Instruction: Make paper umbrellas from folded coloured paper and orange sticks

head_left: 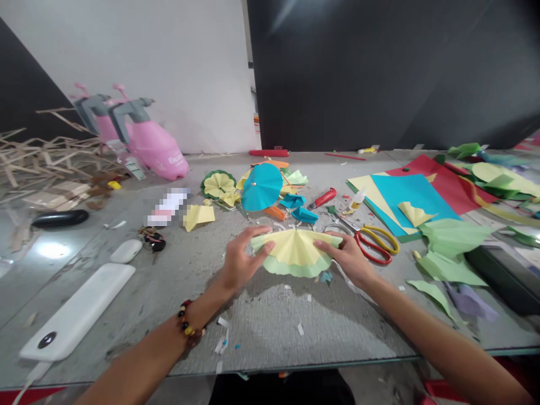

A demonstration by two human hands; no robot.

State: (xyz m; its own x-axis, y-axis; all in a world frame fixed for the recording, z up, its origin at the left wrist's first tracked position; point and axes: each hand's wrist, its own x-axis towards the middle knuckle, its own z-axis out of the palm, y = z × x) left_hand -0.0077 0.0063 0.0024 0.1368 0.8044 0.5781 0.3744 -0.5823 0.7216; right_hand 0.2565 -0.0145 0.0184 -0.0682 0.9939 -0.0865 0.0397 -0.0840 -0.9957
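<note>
This is a craft workshop, a room for making things from paper. A long table (pixel 270 332) runs across it, with little paper scraps (pixel 222 342) near its front edge. On top lie a folded paper fan (pixel 296 253), bright paper sheets (pixel 409 197) and scissors (pixel 373 243). Thin wooden sticks (pixel 42 163) and pink spray bottles (pixel 154 149) sit at the far left.
</note>
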